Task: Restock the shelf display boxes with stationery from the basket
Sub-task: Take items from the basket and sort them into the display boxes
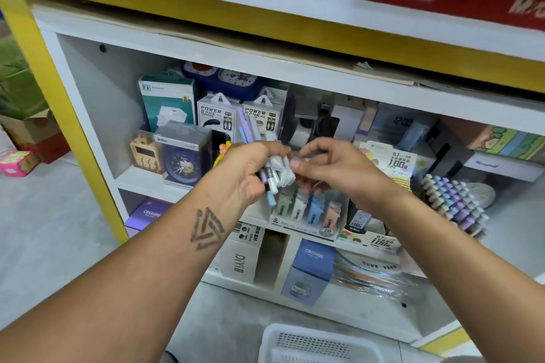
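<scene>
Bundle of pens (272, 169) gripped in left hand (247, 165), before the shelf.
Long axes tilted upright, leaning left; right hand (327, 168) pinching one white pen's end.

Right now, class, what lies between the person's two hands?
In the head view, a bundle of pens fills the gap: the left hand grips it, and the right hand pinches a white pen at its edge.

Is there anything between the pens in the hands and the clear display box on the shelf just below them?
Nothing visible blocks the way. The left hand grips the bundle of pens, the right hand pinches one of them, and the clear display box sits directly beneath, its top open.
</scene>
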A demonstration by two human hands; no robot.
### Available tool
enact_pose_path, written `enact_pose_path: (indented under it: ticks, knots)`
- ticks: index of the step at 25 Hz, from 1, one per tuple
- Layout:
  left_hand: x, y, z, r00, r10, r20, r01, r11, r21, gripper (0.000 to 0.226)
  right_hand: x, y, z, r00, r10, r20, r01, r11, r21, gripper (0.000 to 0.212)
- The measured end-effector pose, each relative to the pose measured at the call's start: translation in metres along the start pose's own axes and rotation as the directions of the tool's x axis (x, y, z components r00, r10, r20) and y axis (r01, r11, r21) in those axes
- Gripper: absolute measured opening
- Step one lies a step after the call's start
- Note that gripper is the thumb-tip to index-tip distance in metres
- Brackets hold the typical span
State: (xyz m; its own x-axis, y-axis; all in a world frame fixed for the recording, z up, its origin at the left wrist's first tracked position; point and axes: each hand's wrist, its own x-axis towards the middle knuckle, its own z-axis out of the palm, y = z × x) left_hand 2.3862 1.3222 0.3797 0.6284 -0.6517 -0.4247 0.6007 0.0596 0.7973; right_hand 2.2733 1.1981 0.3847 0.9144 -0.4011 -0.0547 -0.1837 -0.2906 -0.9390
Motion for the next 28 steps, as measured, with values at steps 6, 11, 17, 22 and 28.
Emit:
enact_pose_path:
  ticks: [6,11,17,22,28]
  knots:
    - [0.004,-0.017,0.026,1.0,0.012,-0.026,-0.011,0.999,0.053,0.046,-0.023,-0.002,-0.014,0.995,0.101,0.02,-0.102,0.993,0.064,0.033]
    - [0.007,-0.023,0.041,0.994,0.086,-0.061,-0.084,0.996,0.035,0.048,-0.027,0.005,-0.033,0.98,0.164,-0.113,-0.149,0.98,0.131,0.022]
    - [0.008,-0.023,0.041,0.996,0.083,-0.027,-0.082,0.996,0.026,0.041,-0.035,0.009,-0.054,0.97,0.155,-0.189,-0.138,0.985,0.1,0.016]
    - [0.007,-0.024,0.041,0.996,0.088,-0.032,-0.087,0.995,0.055,0.038,-0.036,0.012,-0.062,0.961,0.121,-0.249,-0.109,0.992,0.062,0.019]
    - [0.006,-0.024,0.037,0.997,0.068,-0.035,-0.065,0.994,0.091,0.03,-0.036,0.014,-0.074,0.963,-0.014,-0.269,0.022,0.999,0.026,0.012]
